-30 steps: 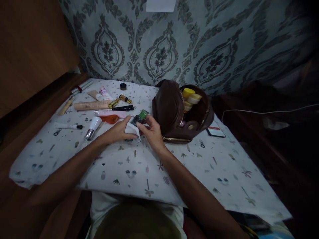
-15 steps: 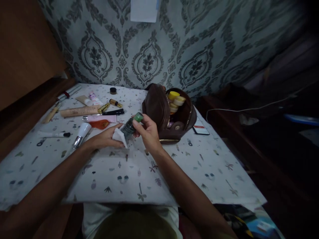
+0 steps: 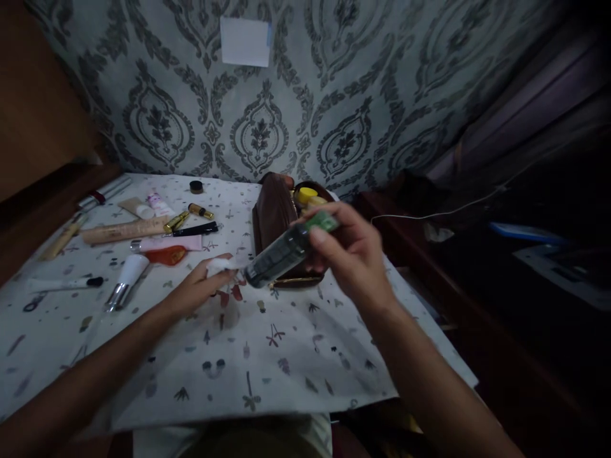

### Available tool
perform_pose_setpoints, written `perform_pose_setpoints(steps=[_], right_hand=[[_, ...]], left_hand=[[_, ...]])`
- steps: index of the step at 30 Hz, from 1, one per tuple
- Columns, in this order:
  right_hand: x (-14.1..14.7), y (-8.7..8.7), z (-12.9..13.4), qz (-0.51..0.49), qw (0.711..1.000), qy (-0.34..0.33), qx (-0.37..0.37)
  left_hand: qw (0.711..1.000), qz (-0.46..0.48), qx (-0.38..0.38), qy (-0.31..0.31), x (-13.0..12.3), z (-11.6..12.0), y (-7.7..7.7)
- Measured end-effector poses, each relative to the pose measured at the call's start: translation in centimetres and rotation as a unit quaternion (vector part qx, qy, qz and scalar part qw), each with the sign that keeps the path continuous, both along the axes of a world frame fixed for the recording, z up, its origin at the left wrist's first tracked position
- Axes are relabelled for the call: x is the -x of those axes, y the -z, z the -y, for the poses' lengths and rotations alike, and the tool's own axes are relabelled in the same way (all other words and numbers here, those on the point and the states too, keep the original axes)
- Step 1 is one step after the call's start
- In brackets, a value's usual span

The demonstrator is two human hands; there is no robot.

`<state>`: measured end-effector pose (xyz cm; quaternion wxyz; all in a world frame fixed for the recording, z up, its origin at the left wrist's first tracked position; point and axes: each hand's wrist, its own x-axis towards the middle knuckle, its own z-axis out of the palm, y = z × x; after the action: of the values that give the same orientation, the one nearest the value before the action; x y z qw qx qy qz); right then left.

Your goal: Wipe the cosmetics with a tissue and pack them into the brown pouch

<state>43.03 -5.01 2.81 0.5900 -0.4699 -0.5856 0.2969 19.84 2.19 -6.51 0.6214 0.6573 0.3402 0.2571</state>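
My right hand (image 3: 351, 254) grips a dark, see-through bottle (image 3: 279, 256) by its green cap end. The bottle is tilted, its lower end pointing left toward my left hand (image 3: 207, 280). Crumpled in the closed fingers of that hand is a white tissue (image 3: 220, 264). Whether the bottle's end touches the tissue is hard to tell. Partly hidden behind the bottle stands an open brown bag (image 3: 273, 207); a yellow lid (image 3: 306, 194) shows inside it.
Cosmetics lie on the patterned tablecloth (image 3: 281, 337) at the left: a white-handled brush (image 3: 126, 280), an orange item (image 3: 166, 256), a pink tube (image 3: 167, 243), a long beige tube (image 3: 126, 230) and a black tube (image 3: 195, 229). A small black-lidded jar (image 3: 196, 187) stands farther back.
The bottle has moved right and up in my right hand, away from my left hand, and now shows along its length. My left hand keeps the tissue. The view has turned rightward.
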Motion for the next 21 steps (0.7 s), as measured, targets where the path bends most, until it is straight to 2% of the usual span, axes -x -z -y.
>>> perform_pose_setpoints(steps=[4, 6, 8, 11, 13, 16, 21], right_hand=[[-3.5, -2.6, 0.3, 0.052, 0.984, 0.118, -0.122], [-4.8, -3.3, -0.1, 0.074, 0.971, 0.156, -0.165], [-5.8, -3.5, -0.7, 0.104, 0.963, 0.177, -0.173], [-6.9, -3.0, -1.8, 0.151, 0.963, 0.171, -0.144], [-7.4, -2.5, -2.5, 0.179, 0.965, 0.157, -0.115], [-8.1, -1.9, -3.1, 0.218, 0.962, 0.144, -0.078], [-8.9, -1.5, -3.2, 0.299, 0.945, 0.131, -0.035]], left_hand=[[0.990, -0.034, -0.051, 0.127, -3.4, 1.7, -3.0], [0.979, -0.065, -0.123, 0.152, -5.5, 2.5, -3.9], [0.969, -0.109, -0.167, 0.147, -7.7, 3.0, -4.3], [0.965, -0.154, -0.170, 0.129, -10.4, 3.2, -4.4], [0.966, -0.160, -0.160, 0.128, -11.3, 3.2, -4.4], [0.958, -0.156, -0.181, 0.157, -11.2, 3.3, -4.0], [0.920, -0.207, -0.265, 0.201, -10.1, 3.4, -2.1]])
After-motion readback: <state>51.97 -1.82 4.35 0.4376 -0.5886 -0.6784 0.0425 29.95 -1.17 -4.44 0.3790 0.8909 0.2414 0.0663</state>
